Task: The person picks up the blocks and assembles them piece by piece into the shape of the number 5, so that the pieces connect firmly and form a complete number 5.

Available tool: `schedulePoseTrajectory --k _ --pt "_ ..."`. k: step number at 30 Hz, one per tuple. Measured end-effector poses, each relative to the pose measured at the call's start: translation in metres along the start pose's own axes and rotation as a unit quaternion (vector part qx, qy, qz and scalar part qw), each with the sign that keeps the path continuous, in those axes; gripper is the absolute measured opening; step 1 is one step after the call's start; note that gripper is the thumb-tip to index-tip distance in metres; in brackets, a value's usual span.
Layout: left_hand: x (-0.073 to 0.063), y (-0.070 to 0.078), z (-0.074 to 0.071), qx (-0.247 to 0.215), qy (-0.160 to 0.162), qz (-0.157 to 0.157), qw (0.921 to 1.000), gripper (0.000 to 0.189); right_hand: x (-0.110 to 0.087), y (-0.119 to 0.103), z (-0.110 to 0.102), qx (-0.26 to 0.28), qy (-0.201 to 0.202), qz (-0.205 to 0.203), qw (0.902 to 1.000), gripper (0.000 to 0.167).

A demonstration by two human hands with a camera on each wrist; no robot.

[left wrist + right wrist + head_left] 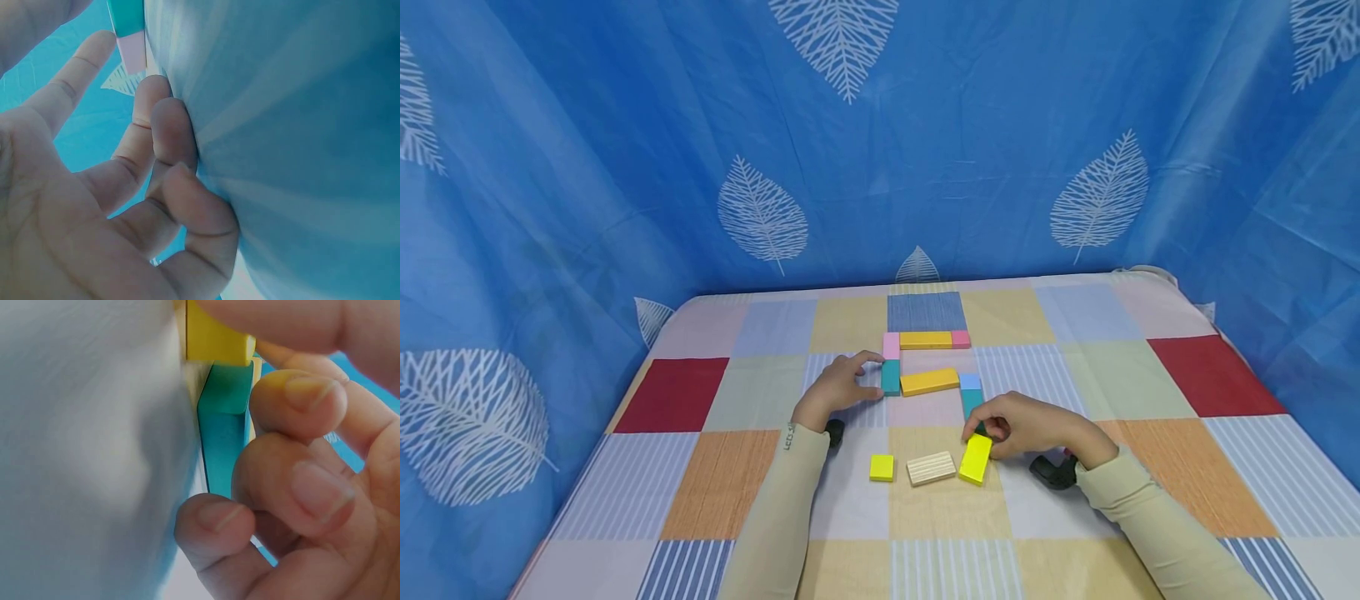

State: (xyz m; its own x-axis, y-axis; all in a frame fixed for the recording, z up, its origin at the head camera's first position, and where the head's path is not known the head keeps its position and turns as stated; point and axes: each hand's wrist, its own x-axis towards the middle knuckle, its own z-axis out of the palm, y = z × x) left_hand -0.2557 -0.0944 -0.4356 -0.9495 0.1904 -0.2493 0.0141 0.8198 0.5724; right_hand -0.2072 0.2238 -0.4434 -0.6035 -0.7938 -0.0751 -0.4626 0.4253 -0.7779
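My right hand point(1026, 422) pinches a yellow block point(975, 460) between thumb and index finger, beside the near end of a teal block point(972, 402). In the right wrist view the yellow block point(215, 340) is close to that teal block point(225, 425), with the other fingers curled nearby. My left hand point(837, 387) has thumb and index finger spread along the left side of another teal block point(891, 379). The left wrist view shows the index fingertip by the joint of the teal block point(128, 15) and a pink block point(132, 53).
A pink block point(891, 344), a long orange-yellow block point(925, 340) and a small rose block point(960, 339) form the far row. Another orange-yellow block point(929, 382) lies slightly angled near a light blue block point(970, 381). A yellow square point(882, 467) and a ridged wooden block point(931, 469) lie nearer.
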Motion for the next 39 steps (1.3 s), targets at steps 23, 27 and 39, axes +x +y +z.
schedulePoseTrajectory --k 23,27,39 --pt "0.0027 -0.0016 0.0011 0.003 0.002 0.000 1.0000 0.057 0.0020 -0.0038 0.0058 -0.017 0.033 0.017 0.9992 0.025" --pt "0.0033 -0.0019 0.0012 0.002 0.002 -0.002 1.0000 0.057 0.0024 -0.0045 0.0059 -0.022 0.038 0.018 0.9989 0.027" --pt "0.0036 -0.0028 0.0020 0.002 0.001 -0.001 1.0000 0.057 0.0047 -0.0045 0.0086 -0.010 0.032 0.017 0.9993 0.026"
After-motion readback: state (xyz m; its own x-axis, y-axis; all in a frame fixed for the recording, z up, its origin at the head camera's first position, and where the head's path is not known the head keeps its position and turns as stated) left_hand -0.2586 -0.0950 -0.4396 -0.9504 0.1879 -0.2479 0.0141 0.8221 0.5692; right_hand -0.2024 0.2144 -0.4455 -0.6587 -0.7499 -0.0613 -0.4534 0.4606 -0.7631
